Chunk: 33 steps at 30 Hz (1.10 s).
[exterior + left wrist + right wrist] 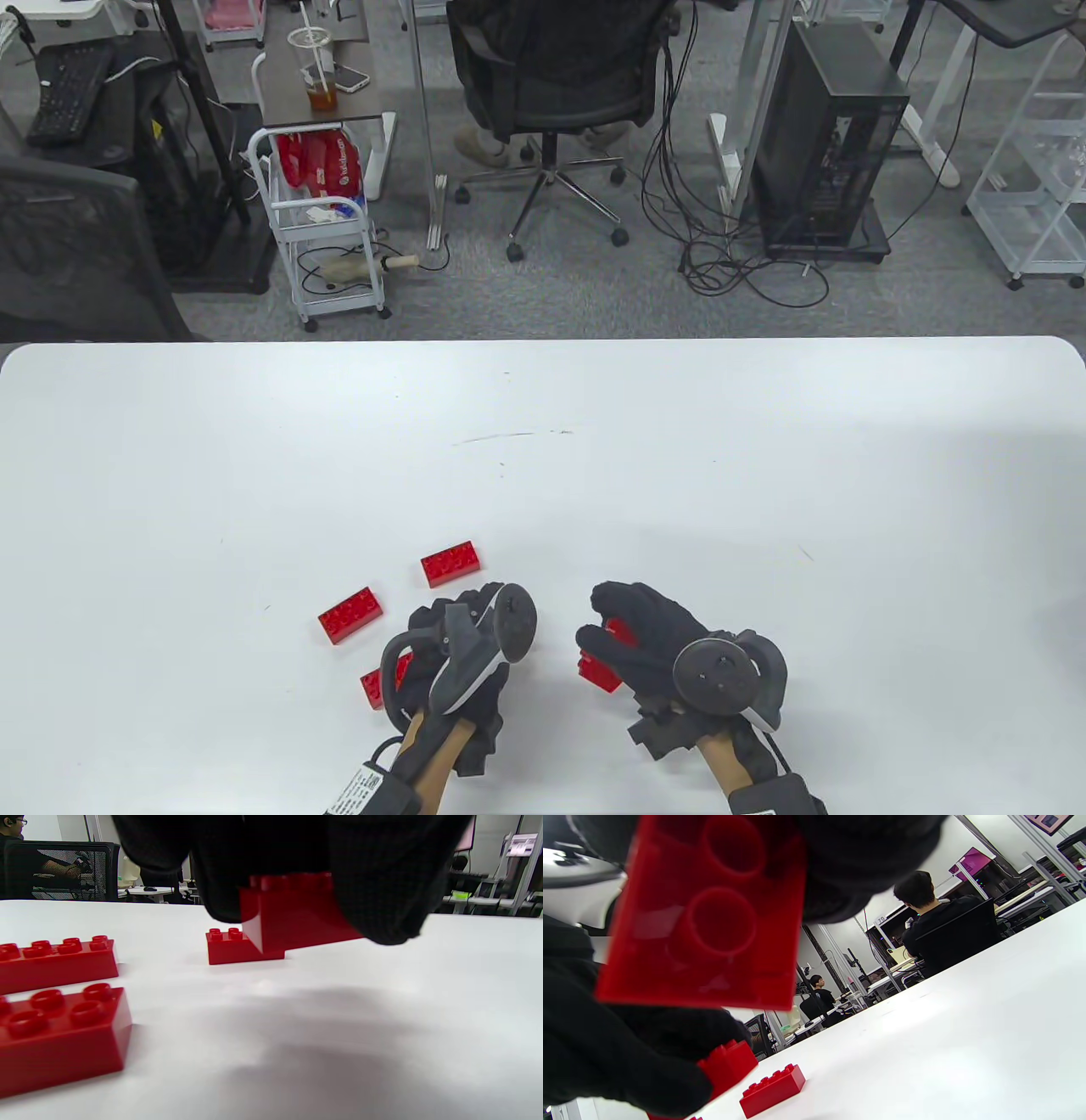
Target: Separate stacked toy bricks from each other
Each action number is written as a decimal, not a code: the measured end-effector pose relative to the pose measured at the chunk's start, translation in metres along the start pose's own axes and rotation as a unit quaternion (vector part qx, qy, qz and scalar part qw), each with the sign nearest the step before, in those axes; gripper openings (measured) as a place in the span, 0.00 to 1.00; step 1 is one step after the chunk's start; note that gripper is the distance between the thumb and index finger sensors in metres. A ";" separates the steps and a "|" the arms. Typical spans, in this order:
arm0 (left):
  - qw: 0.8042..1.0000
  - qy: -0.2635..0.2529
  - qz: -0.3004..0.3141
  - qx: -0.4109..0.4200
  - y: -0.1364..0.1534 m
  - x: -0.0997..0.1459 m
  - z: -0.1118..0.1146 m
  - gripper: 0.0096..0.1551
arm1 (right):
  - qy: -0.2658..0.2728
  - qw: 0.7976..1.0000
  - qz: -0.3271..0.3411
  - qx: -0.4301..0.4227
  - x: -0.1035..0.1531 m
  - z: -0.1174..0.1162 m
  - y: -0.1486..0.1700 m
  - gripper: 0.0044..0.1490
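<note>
both gloved hands sit low on the white table [543, 475], near its 6 o'clock edge, apart from each other. the right hand [657, 645] grips a red toy brick [604, 662], fingers curled over the top with the brick showing at the hand's 9 o'clock side; in the right wrist view its hollow underside [712, 921] with round tubes fills the upper left, fingers wrapped round it. the left hand [458, 654] pinches another red brick [292, 916] between its fingertips, lifted clear of the table and tilted, studs up, as the left wrist view shows. 3 loose red bricks lie on the table around the left hand: 1 at its 12 o'clock [452, 563], 1 at its 10 o'clock [349, 615], and 1 at its 8 o'clock [377, 683], partly hidden under the tracker [501, 632] on the hand's back. all 3 are single, studs up, and well apart from one another. the right hand's tracker [721, 671] faces upward. beyond the table's 12 o'clock edge stand a black office chair [560, 85] and a white wire cart [327, 221].
</note>
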<state>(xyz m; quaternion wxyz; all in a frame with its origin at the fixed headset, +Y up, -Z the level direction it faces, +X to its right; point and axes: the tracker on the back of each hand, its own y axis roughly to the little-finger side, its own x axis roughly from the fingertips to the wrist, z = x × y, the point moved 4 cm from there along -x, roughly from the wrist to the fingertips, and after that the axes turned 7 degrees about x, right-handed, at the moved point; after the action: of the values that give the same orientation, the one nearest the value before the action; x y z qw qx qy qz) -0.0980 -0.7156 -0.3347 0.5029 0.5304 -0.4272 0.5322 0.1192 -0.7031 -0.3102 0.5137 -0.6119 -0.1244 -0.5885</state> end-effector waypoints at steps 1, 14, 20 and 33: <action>1.000 0.001 -0.002 -0.007 -0.001 -0.002 0.000 0.39 | 0.001 1.000 -0.001 0.000 0.000 0.001 0.000 0.42; 0.995 0.063 -0.030 -0.064 0.006 -0.028 0.024 0.40 | 0.011 1.000 -0.018 -0.016 -0.001 0.006 0.012 0.42; 0.993 0.078 -0.030 -0.082 0.003 -0.032 0.032 0.40 | 0.015 0.999 -0.022 -0.020 -0.001 0.009 0.014 0.42; 0.999 0.004 -0.004 -0.052 -0.005 -0.008 -0.009 0.47 | 0.005 0.999 -0.024 -0.024 -0.001 0.007 0.014 0.41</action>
<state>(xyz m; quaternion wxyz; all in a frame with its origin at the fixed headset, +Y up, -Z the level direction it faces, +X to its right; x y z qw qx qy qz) -0.0949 -0.7069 -0.3440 0.5340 0.5031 -0.4497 0.5095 0.1336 -0.7031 -0.3163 0.4854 -0.6179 -0.1223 -0.6063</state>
